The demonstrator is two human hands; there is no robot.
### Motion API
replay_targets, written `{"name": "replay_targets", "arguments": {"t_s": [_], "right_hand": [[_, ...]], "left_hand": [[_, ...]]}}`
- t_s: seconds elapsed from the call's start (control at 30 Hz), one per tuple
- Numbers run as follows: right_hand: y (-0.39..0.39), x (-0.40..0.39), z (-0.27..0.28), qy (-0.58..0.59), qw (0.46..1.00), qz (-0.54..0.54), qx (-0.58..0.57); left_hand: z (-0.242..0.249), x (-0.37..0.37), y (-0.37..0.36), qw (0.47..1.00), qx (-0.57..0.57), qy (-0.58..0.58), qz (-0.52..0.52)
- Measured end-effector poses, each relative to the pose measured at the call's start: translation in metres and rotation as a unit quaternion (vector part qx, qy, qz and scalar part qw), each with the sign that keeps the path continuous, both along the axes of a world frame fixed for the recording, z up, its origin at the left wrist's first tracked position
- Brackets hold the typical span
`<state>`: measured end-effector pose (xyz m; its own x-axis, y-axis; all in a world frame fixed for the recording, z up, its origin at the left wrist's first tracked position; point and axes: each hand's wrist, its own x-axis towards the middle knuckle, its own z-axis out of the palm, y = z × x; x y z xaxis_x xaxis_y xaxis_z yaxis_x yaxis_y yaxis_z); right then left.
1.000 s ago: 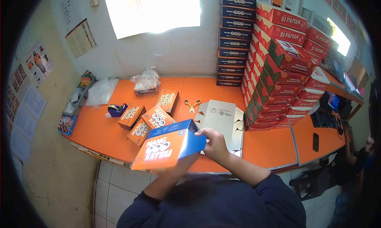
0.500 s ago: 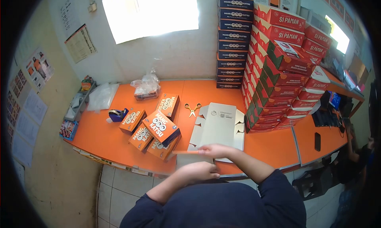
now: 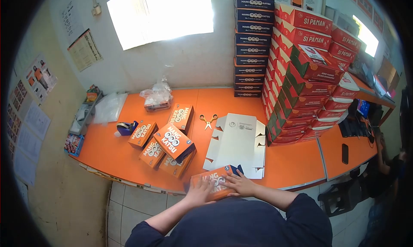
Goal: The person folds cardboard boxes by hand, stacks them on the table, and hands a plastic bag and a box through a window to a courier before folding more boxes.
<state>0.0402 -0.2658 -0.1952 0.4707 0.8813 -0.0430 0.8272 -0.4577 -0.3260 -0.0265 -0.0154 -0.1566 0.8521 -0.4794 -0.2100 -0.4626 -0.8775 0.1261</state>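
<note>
An orange Mang Katsu box (image 3: 218, 174) lies at the table's front edge, close to my body, its lid folded down and a dark blue side at its right end. My left hand (image 3: 200, 192) rests flat on the left part of its top, fingers spread. On the right part lies my right hand (image 3: 241, 184), also with fingers stretched out. Just beyond the box is a stack of flat, unfolded cardboard box sheets (image 3: 234, 139), pale side up. Left of it, several folded Mang Katsu boxes (image 3: 174, 141) form a loose pile.
Yellow-handled scissors (image 3: 208, 121) and a blue tape dispenser (image 3: 127, 127) lie on the orange table (image 3: 112, 154). Tall stacks of dark blue boxes (image 3: 254, 51) and red boxes (image 3: 307, 70) rise at the back right. Plastic bags (image 3: 111, 107) lie at the back left.
The box's orange lid, seen edge-on before, is now down over the top. Both hands have come to lie flat on it, the left moving slightly left and the right lower.
</note>
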Motion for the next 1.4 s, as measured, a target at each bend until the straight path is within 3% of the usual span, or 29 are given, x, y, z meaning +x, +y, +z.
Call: {"name": "replay_targets", "arguments": {"t_s": [0.13,0.27,0.4,0.47,0.5,0.57,0.6,0.77,0.87,0.9,0.93,1.0,1.03,1.07,1.13,1.17,1.2,1.23,1.27,1.33,1.4], "right_hand": [[0.006,-0.003,-0.004,-0.008,1.000,-0.020,0.011],[0.006,-0.002,-0.002,-0.013,1.000,-0.006,0.011],[0.007,-0.003,0.008,-0.012,0.999,-0.020,0.039],[0.011,0.005,0.006,-0.066,0.996,-0.025,0.060],[0.014,0.007,0.006,-0.091,0.993,-0.026,0.071],[0.018,0.016,0.017,-0.030,0.994,-0.016,0.102],[0.019,0.020,0.024,0.001,0.993,-0.010,0.116],[0.009,0.004,0.024,0.015,0.999,0.034,-0.030],[0.003,-0.002,0.009,-0.004,1.000,0.026,-0.004],[0.003,-0.004,0.014,-0.018,0.999,0.004,-0.027],[0.008,-0.008,0.001,0.041,0.992,-0.090,0.083],[0.022,-0.017,-0.037,0.153,0.903,-0.273,0.295],[0.028,-0.018,-0.042,0.270,0.825,-0.379,0.322],[0.030,-0.016,-0.037,0.253,0.832,-0.397,0.294],[0.030,-0.003,-0.028,0.216,0.843,-0.431,0.237],[0.028,0.008,-0.028,0.313,0.795,-0.448,0.263],[0.024,0.021,-0.032,0.408,0.735,-0.460,0.286],[0.022,0.032,-0.029,0.498,0.666,-0.465,0.304],[0.023,0.026,0.023,0.558,0.650,-0.448,0.257],[0.030,0.032,0.000,0.481,0.800,-0.356,0.045],[0.039,0.021,0.004,0.351,0.903,-0.242,0.054]], "left_hand": [[-0.025,0.000,0.015,0.999,-0.034,-0.039,-0.005],[-0.002,-0.003,0.016,0.998,-0.038,-0.034,-0.030],[-0.026,-0.001,0.013,0.994,-0.073,-0.087,0.002],[-0.031,0.002,0.016,0.991,-0.071,-0.113,-0.010],[-0.031,0.003,0.018,0.990,-0.110,-0.090,-0.002],[-0.026,0.007,0.021,0.982,-0.185,-0.044,0.015],[-0.021,0.009,0.020,0.985,-0.168,-0.025,0.016],[0.002,0.009,0.019,0.995,-0.084,0.049,-0.022],[-0.019,-0.007,0.017,0.998,-0.052,0.033,-0.019],[-0.010,-0.009,0.010,0.997,-0.029,0.064,0.017],[-0.029,-0.011,0.009,0.990,-0.126,-0.012,0.068],[-0.082,-0.016,0.008,0.922,-0.312,-0.163,0.163],[-0.080,-0.016,-0.001,0.874,-0.401,-0.087,0.259],[-0.075,-0.014,0.000,0.799,-0.530,-0.002,0.284],[-0.066,-0.003,0.006,0.579,-0.735,0.167,0.310],[-0.015,-0.001,0.002,0.574,-0.753,0.141,0.289],[0.007,-0.001,0.002,0.596,-0.771,0.085,0.206],[0.040,0.001,0.013,0.760,-0.631,0.033,0.155],[0.066,0.006,0.024,0.884,-0.458,-0.020,0.097],[0.079,0.013,0.019,0.941,-0.313,-0.059,0.113],[0.071,0.018,0.007,0.958,-0.240,-0.065,0.139]]}}
